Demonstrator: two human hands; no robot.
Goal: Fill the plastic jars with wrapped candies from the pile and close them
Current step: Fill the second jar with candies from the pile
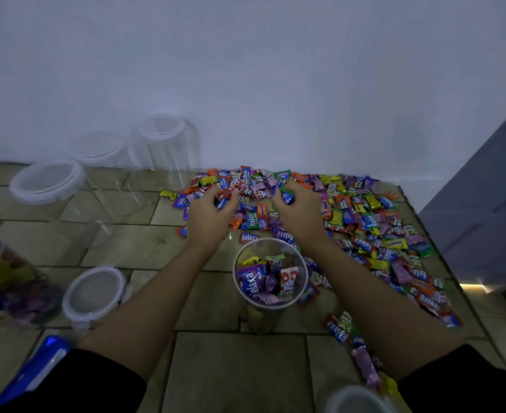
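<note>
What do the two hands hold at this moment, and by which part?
The left hand and the right hand each curl fingers round a few wrapped candies at the pile; which part of each wrapper cannot be told.

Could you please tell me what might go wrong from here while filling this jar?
The left hand and right hand each grip wrapped candies from the pile; the open jar has a narrow mouth, so some may spill onto the tiles. That jar stands close between the forearms and might get knocked over. Stray candies beside the right forearm could be overlooked.
</note>
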